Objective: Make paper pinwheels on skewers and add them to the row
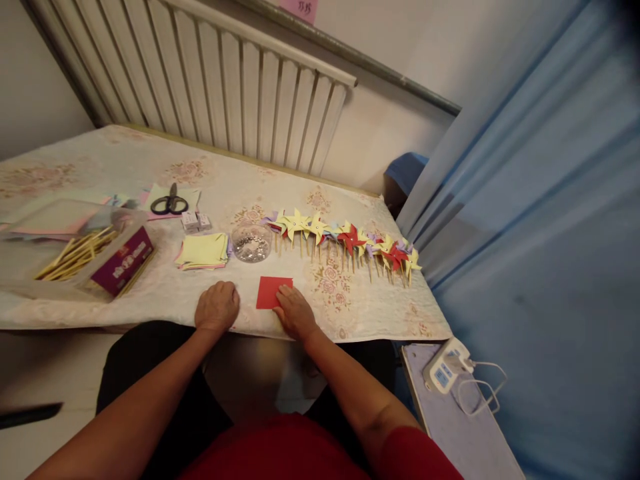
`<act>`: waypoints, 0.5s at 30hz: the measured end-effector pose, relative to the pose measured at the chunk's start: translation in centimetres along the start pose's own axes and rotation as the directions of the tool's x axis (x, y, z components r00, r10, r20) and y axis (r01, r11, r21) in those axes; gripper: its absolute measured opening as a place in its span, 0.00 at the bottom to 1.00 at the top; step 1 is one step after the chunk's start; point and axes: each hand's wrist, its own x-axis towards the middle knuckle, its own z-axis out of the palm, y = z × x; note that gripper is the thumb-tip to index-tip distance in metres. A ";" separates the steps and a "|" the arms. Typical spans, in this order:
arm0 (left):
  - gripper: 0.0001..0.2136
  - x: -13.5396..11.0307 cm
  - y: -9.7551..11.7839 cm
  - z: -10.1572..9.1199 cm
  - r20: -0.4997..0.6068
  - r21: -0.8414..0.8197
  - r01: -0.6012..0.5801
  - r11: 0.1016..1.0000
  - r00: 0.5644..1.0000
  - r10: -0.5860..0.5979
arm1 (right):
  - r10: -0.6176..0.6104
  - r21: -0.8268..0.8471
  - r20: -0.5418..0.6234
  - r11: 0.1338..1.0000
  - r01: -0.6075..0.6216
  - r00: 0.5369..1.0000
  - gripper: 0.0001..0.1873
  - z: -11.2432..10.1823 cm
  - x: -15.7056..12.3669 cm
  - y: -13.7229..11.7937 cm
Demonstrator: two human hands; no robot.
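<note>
Red paper [267, 293] near front edge of desk [380, 320], right side under right hand [297, 313], grip unclear; left hand [217, 307] fisted, apart leftward.

1 head camera (tilted) looks forward and down at the nearby table [375, 313].

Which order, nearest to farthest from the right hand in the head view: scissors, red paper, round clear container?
From the right hand:
1. Red paper: under its fingers.
2. Round clear container: beyond the paper, slightly left.
3. Scissors: farther back, well to the left.
</note>
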 end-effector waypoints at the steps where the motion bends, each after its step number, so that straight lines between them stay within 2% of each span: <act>1: 0.15 0.0 0.0 0.0 -0.006 0.004 -0.004 1.000 1.000 0.004 | 0.025 -0.007 -0.004 1.000 -0.025 1.000 0.22 0.0 0.0 0.0; 6: 0.16 -0.1 -0.1 0.2 -0.029 0.013 -0.016 1.000 0.999 0.016 | 0.094 -0.038 -0.026 0.995 -0.095 0.995 0.21 0.2 0.0 -0.1; 15: 0.15 -0.2 -0.1 0.2 -0.028 -0.009 -0.007 1.000 1.000 0.007 | 0.112 -0.037 -0.056 0.993 -0.114 0.992 0.22 0.7 0.0 0.0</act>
